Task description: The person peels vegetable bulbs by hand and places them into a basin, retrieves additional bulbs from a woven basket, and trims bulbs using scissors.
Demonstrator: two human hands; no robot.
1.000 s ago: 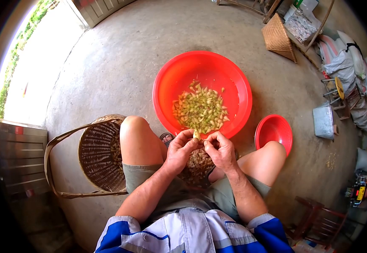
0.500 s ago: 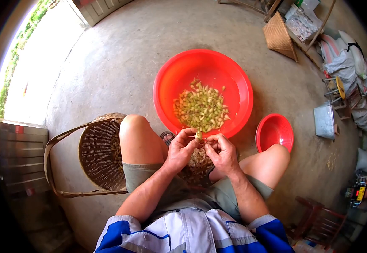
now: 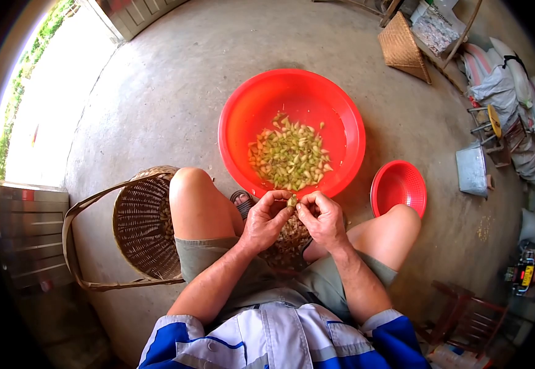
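Note:
Between my knees, my left hand (image 3: 265, 225) pinches a small green, pointed, bulb-like piece (image 3: 292, 201) between thumb and fingertips. My right hand (image 3: 324, 225) meets it from the other side, its thumb and fingers closed at the same piece. Just beyond both hands stands a large red basin (image 3: 335, 98) with a heap of similar pale green and yellowish pieces (image 3: 289, 150) at its bottom. Under my hands, a pile of brownish peelings (image 3: 289, 241) shows between my legs, partly covered by my hands and forearms.
A woven basket (image 3: 141, 221) with a long strap handle leans by my left leg, holding more pieces. Near my right knee sits a small red colander (image 3: 396, 190). Farther right are a metal bucket (image 3: 471, 169), sacks (image 3: 495, 86), a wooden chair (image 3: 464, 317) and a woven hat-like cone (image 3: 403, 49).
The green piece has turned and sits slightly lower between my fingertips. My right fingers have closed in on it. The whole view has shifted slightly.

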